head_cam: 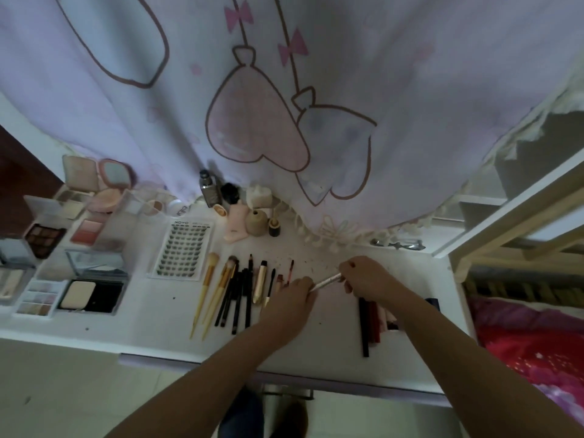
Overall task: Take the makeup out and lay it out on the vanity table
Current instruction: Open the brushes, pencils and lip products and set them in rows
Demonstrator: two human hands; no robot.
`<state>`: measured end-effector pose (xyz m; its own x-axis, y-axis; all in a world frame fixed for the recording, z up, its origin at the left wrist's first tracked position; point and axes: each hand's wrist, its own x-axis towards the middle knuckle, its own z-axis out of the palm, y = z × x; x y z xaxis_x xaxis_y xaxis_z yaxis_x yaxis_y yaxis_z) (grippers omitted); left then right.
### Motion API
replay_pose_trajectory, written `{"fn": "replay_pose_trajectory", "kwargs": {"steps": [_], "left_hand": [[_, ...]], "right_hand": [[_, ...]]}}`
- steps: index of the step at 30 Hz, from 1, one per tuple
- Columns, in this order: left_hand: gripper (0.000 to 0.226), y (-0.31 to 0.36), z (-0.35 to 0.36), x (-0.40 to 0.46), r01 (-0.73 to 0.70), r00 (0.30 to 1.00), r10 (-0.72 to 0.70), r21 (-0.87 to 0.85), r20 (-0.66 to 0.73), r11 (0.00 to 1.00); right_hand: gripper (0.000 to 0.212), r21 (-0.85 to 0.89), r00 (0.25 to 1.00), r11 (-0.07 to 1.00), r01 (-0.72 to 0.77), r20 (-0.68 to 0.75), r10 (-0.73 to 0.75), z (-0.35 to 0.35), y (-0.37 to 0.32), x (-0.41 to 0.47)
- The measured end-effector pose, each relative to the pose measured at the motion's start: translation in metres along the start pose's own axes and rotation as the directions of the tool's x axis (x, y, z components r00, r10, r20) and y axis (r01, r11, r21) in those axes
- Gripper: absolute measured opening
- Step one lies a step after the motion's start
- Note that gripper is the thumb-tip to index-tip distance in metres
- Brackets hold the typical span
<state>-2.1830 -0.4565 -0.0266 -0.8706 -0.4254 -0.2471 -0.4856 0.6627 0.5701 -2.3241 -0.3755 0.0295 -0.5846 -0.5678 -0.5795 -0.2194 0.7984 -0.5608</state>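
Your forearms reach in over the worktop (331,352). Left hand (295,298) and right hand (363,275) each grip one end of a slim pale makeup pen (325,282), fingers curled and hiding both tips; it slants up-right above the brush row (234,289).

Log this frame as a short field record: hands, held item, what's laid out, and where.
left hand: grips one end of the pen
right hand: grips the other end
pen: slim, pale, held just above the table
table: white
brushes: in a row, left of the hands
lash tray: flat, behind the brushes
palettes: open, far left
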Motion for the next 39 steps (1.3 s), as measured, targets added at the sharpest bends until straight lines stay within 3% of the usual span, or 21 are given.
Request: {"fn": "replay_pose_trajectory", "kwargs": {"steps": [3,6,9,15,18,23,26,29,31,35,39], "left_hand": [[0.026,-0.005,-0.030,-0.008,-0.089,0.994,0.093,0.081,-0.052,0.993],[0.030,-0.007,-0.053,-0.015,-0.121,0.986,0.141,0.212,-0.085,0.970],[0.031,-0.006,-0.067,-0.016,-0.111,0.986,0.139,0.266,-0.088,0.958],[0.028,0.002,-0.074,-0.021,-0.154,0.985,0.166,0.196,-0.046,0.968],[0.028,0.005,-0.074,-0.025,-0.164,0.986,0.167,0.093,-0.018,0.982],[0.024,0.006,-0.078,-0.032,-0.194,0.981,0.196,0.140,0.000,0.971],[0.026,0.007,-0.081,-0.030,-0.198,0.978,0.206,0.196,-0.021,0.960],[0.026,0.004,-0.084,-0.030,-0.211,0.975,0.222,0.207,-0.029,0.955],[0.026,0.003,-0.085,-0.032,-0.213,0.974,0.224,0.213,-0.030,0.954],[0.025,0.003,-0.087,-0.033,-0.211,0.974,0.225,0.235,-0.032,0.949],[0.026,0.001,-0.088,-0.032,-0.196,0.977,0.209,0.222,-0.033,0.955]], "right_hand": [[0.048,0.039,0.997,0.999,0.021,0.073,-0.024,-0.001,-0.018,-0.014],[0.047,0.258,0.986,0.966,0.021,0.155,-0.063,0.005,-0.028,-0.021],[0.045,0.370,0.984,0.926,0.079,0.119,-0.132,0.008,-0.032,-0.026],[0.045,0.253,0.967,0.935,0.250,-0.014,-0.255,0.006,-0.029,-0.036],[0.043,0.201,0.945,0.927,0.316,0.016,-0.326,-0.001,-0.026,-0.044],[0.038,0.107,0.932,0.958,0.264,0.226,-0.282,-0.018,-0.024,-0.059],[0.047,0.146,0.944,0.955,0.257,0.174,-0.281,-0.019,-0.030,-0.061],[0.031,0.104,0.923,0.937,0.334,0.164,-0.347,-0.022,-0.031,-0.061],[0.024,0.136,0.927,0.944,0.301,0.189,-0.323,-0.025,-0.031,-0.063],[0.038,0.104,0.935,0.952,0.288,0.185,-0.303,-0.025,-0.034,-0.064],[0.018,0.141,0.925,0.934,0.327,0.154,-0.347,-0.025,-0.032,-0.063]]}}
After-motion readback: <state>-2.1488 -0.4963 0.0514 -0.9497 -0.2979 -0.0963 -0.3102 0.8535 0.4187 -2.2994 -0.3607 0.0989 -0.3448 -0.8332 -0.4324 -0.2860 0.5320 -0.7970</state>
